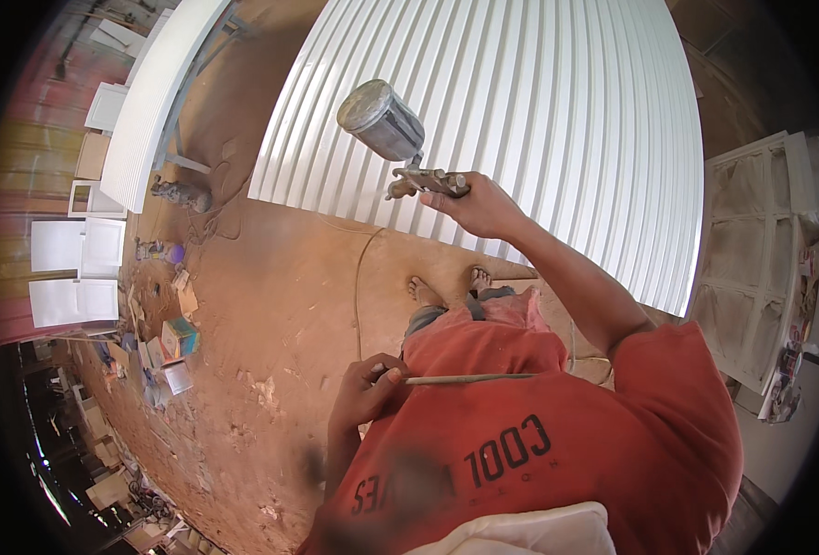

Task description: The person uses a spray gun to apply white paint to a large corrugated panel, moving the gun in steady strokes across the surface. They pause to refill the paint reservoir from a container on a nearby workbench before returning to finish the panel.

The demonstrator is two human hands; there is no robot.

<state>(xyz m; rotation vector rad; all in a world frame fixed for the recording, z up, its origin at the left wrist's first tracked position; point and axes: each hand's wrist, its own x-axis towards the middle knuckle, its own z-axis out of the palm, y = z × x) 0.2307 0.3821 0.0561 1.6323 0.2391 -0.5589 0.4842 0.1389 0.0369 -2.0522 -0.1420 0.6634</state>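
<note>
My right hand (485,205) is wrapped round the handle of a metal spray gun (428,181), held out ahead of me. On top of the gun sits a tilted, paint-smeared grey cup (383,120). Beneath and beyond it stretches a large white ribbed panel (520,102), with a gap I cannot judge between gun and surface. Close to my waist, my left hand (369,390) is closed on a thin greyish hose (469,378) that crosses the front of my red shirt. The hose's far end is hidden by my body.
Along the brown, dusty floor (280,305) runs a thin hose (357,296), close to my bare feet (425,290). A second white ribbed panel (155,111) rests on a stand at the left. White boards (86,245) and boxes (179,338) lie leftward; a framed panel (747,259) leans right.
</note>
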